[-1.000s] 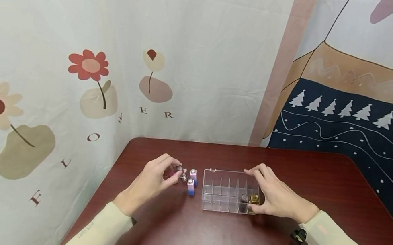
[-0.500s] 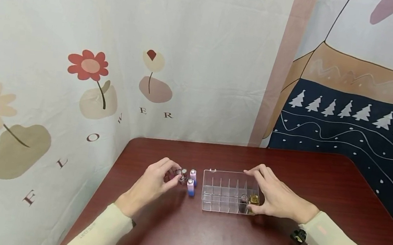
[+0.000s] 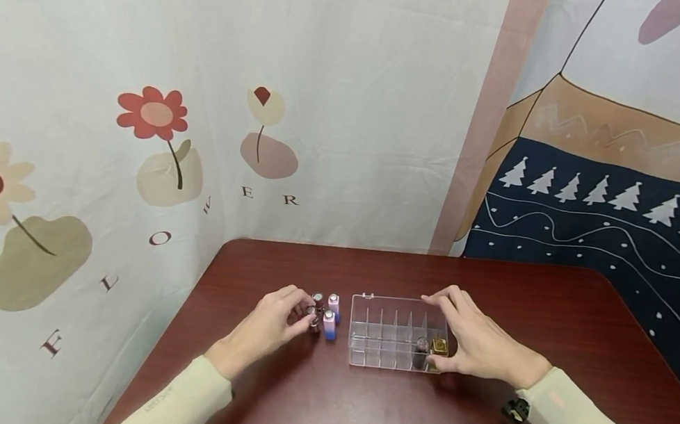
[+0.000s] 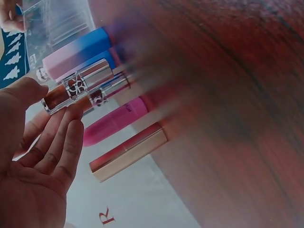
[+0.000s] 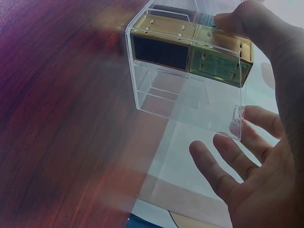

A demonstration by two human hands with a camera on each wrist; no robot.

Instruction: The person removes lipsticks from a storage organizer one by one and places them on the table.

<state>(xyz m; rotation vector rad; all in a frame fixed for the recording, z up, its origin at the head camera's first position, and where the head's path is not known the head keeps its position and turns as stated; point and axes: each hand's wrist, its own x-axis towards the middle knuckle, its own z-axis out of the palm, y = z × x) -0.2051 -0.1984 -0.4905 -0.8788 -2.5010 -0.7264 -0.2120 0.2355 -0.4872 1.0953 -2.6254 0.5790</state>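
Note:
My left hand [image 3: 269,319] pinches a lip gloss tube [image 4: 59,96] with a silver lower end between thumb and fingers, upright close to the table. Right beside it stand a second lip gloss [image 4: 110,89] and two pink-to-blue lipstick tubes [image 3: 330,325]. In the left wrist view, a bright pink tube [image 4: 116,121] and a gold-and-red lipstick tube [image 4: 128,152] stand in the same row; the hand hides them in the head view. My right hand [image 3: 477,336] grips the right end of a clear compartment box [image 3: 379,366], its thumb at the front and fingers at the back.
Inside the box's right end stand a gold square-topped lipstick [image 3: 440,346] and a dark tube [image 3: 421,353]. The dark red table [image 3: 392,421] meets a printed curtain [image 3: 359,102] at the back and left.
My left hand has moved a little right and nearer to me with the lip gloss, now close against the pink-to-blue tubes. The right hand and the box keep their place.

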